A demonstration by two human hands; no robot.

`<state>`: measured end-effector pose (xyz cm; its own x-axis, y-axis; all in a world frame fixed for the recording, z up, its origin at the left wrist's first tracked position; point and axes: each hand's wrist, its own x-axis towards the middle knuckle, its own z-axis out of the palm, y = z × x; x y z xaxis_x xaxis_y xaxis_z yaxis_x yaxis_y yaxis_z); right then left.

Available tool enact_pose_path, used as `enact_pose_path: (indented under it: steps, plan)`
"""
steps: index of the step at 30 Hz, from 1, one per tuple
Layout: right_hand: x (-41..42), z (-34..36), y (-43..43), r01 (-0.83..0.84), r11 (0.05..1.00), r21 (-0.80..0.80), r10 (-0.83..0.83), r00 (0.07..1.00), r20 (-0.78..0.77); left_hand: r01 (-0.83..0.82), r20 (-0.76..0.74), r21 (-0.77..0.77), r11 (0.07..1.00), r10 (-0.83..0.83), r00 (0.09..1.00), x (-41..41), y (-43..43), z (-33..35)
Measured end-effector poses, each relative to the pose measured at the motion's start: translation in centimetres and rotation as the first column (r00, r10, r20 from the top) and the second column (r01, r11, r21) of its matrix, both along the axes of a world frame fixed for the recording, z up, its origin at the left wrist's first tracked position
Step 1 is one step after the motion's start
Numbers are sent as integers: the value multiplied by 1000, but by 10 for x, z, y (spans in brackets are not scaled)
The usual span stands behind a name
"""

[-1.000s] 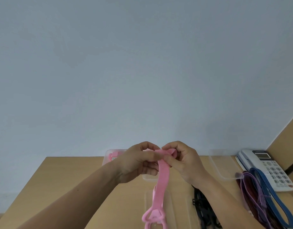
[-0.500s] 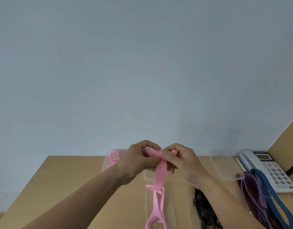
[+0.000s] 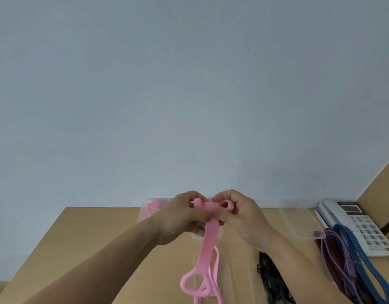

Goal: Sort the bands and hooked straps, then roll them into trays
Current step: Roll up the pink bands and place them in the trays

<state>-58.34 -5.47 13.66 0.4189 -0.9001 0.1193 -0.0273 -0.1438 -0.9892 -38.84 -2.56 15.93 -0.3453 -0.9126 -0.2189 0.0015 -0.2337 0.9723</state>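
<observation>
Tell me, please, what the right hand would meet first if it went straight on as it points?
Probably the left hand: the right hand, pinching the pink strap, points leftward at it, nearly touching.

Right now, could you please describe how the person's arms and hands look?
Both are bare: the left hand and right hand wear no gloves, rings or watch, and the left forearm and right forearm show no sleeve in view.
</observation>
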Motion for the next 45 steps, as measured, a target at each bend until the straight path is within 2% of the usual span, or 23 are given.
enact_pose_path:
  steps: [5, 8, 10, 13, 16, 18, 26, 32, 37, 40, 45]
  plan:
    - [0, -2, 0, 26, 999, -34, -27, 999, -32, -115, -2, -1, 993, 115, 993, -5, -1, -3]
    - [-1, -1, -1, 43, 999, 32, -44, 998, 44, -137, -47, -51, 989, 135, 990, -4, -3, -3]
    - [0, 2, -2, 37, 997, 67, -40, 999, 36, -163, -83, -87, 983, 156, 984, -3, -4, -3]
    - [4, 4, -3, 40, 996, 77, -37, 998, -42, -224, -28, -188, 956, 222, 975, -3, -7, -5]
    - [9, 5, -3, 59, 994, 92, -53, 996, -67, -207, 59, -296, 933, 234, 971, -3, -8, -10]
    - [12, 4, -4, 74, 993, 90, -66, 993, -94, -199, 78, -314, 928, 234, 969, -2, -8, -14]
    - [12, 4, -6, 68, 998, 1, -68, 997, -43, -127, 144, -154, 980, 149, 978, 3, -4, -13]
    - [10, -1, -4, 8, 1000, 24, -7, 1000, -17, -95, -12, -29, 995, 94, 995, 6, -1, -2]
    - [6, -1, -2, -13, 998, 63, 11, 999, 39, -123, -70, -41, 992, 120, 990, 6, -3, -5]
    - [7, 4, -2, 19, 987, 160, -33, 996, 86, -144, -66, -105, 984, 138, 988, 4, -5, -8]
    - [7, 4, -3, 54, 986, 156, -51, 998, -25, -170, 10, -187, 967, 175, 984, -1, -6, -14]
